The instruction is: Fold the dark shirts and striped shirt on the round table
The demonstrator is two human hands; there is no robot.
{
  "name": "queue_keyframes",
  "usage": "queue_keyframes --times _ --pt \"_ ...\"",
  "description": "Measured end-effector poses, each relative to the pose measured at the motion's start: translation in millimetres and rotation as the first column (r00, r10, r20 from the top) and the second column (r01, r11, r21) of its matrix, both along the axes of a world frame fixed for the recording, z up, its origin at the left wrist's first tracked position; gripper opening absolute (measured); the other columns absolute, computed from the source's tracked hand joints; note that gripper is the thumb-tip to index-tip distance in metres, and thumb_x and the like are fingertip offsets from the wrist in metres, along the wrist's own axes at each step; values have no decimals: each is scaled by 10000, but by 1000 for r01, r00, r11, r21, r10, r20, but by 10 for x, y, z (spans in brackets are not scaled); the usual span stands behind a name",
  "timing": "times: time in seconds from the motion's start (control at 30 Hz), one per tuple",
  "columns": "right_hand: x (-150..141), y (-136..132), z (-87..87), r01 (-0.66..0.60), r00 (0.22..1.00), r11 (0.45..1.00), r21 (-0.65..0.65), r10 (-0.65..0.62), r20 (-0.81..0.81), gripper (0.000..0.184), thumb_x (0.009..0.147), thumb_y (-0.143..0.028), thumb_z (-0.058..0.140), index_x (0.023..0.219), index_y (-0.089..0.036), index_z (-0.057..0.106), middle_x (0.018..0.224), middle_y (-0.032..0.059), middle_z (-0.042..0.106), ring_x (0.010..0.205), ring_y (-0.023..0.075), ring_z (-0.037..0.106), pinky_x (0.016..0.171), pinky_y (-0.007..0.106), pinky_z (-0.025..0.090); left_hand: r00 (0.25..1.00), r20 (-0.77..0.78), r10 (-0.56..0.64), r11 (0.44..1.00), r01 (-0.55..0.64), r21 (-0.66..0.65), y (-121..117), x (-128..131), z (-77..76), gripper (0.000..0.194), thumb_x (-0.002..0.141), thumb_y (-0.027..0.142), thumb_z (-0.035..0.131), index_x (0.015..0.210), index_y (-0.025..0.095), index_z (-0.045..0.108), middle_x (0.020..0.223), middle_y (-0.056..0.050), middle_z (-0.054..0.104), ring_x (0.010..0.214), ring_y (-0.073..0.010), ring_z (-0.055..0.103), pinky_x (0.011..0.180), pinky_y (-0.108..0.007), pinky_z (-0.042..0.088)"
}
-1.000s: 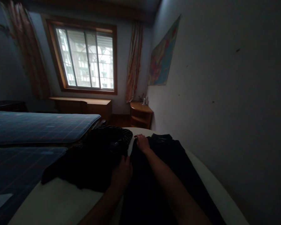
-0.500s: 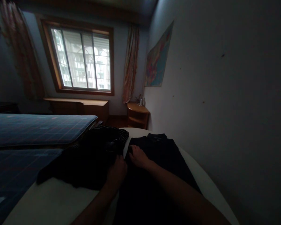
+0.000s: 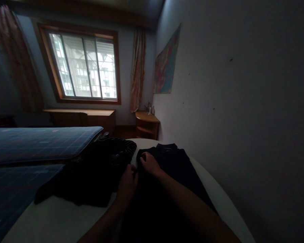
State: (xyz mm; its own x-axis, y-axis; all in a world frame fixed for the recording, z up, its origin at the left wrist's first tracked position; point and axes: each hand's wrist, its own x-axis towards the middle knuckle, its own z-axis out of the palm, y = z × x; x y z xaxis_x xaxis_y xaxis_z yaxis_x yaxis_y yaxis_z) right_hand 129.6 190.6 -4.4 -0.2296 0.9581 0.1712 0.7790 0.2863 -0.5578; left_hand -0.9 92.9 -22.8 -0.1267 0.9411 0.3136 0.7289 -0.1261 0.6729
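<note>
A dark collared shirt (image 3: 172, 195) lies spread on a round pale table, its collar pointing away from me. My right hand (image 3: 150, 163) is closed on cloth near the shirt's left shoulder area, fingers curled. Lower down, along the same side edge, my left hand (image 3: 127, 182) pinches the shirt's dark fabric between thumb and fingers. To the left of my hands rests a heap of black clothing (image 3: 86, 182), with a striped part at its far end. Dim light hides the cloth's folds and the exact grip.
The table (image 3: 53, 219) shows its pale surface at the left front and along its right rim (image 3: 225, 199). Blue plaid mattresses (image 3: 40, 143) stand close on the left. A wall (image 3: 255, 135) runs along the right. Beyond are a desk (image 3: 101, 113) and a corner shelf (image 3: 148, 117).
My left hand's fingers have loosened slightly and shifted beside the shirt's edge. My right hand stays near the shoulder, raised a little. The whole view has shifted slightly.
</note>
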Motion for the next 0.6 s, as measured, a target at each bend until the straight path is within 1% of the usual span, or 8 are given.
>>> queue_keyframes --times 0.1,0.17,0.23,0.27,0.33,0.43,0.5,0.6 --pt "11 131 111 128 992 989 -70 -128 0 477 931 -525 475 1169 -129 598 1149 164 697 1058 264 660 854 330 485 999 19 -38 999 38 -13 -52 61 30 151 907 128 541 1036 203 520 967 -42 676 909 -179 676 779 -260 473" --pt "0 188 164 172 985 977 -127 -168 40 579 840 -616 577 1148 -127 605 1135 178 700 1051 299 664 818 336 493 997 -8 -72 997 72 -6 -89 100 41 152 900 112 542 1019 207 542 954 -33 677 890 -174 673 775 -254 471" --pt "-23 215 196 194 978 968 -162 -178 106 669 748 -627 679 1169 -114 598 1170 198 685 1080 325 656 819 342 499 993 -49 -105 994 106 30 -122 133 43 157 895 98 534 1001 210 563 961 -31 678 894 -173 667 790 -258 474" --pt "-34 221 204 199 975 966 -166 -177 137 690 720 -602 717 1182 -104 594 1185 210 677 1093 335 652 822 347 503 991 -68 -119 991 123 47 -136 145 43 162 892 93 532 996 211 571 969 -32 680 903 -175 664 804 -264 477" --pt "-46 224 206 209 967 966 -153 -182 176 637 715 -492 755 1185 -91 601 1194 227 671 1106 346 648 829 356 507 984 -96 -153 985 160 69 -159 163 44 170 887 84 528 989 210 583 980 -37 685 925 -181 660 838 -281 484" --pt "-13 239 186 219 965 967 -130 -195 176 420 777 -318 698 1132 -100 641 1168 222 686 1099 336 653 828 350 503 970 -106 -219 971 227 74 -190 188 73 188 886 65 501 970 210 587 992 -44 695 947 -191 657 885 -311 494" --pt "51 268 171 220 966 968 -120 -200 162 326 821 -288 643 1092 -108 667 1147 211 698 1087 321 660 820 334 500 962 -83 -260 962 266 67 -218 214 114 221 871 41 479 954 220 580 1042 -44 699 993 -197 652 927 -336 494" --pt "203 339 160 218 970 969 -112 -204 129 286 863 -293 594 1061 -110 690 1125 190 712 1067 291 670 810 300 495 940 12 -341 938 340 72 -278 282 190 282 827 -7 446 915 240 554 1204 -34 665 1109 -189 621 998 -352 475"
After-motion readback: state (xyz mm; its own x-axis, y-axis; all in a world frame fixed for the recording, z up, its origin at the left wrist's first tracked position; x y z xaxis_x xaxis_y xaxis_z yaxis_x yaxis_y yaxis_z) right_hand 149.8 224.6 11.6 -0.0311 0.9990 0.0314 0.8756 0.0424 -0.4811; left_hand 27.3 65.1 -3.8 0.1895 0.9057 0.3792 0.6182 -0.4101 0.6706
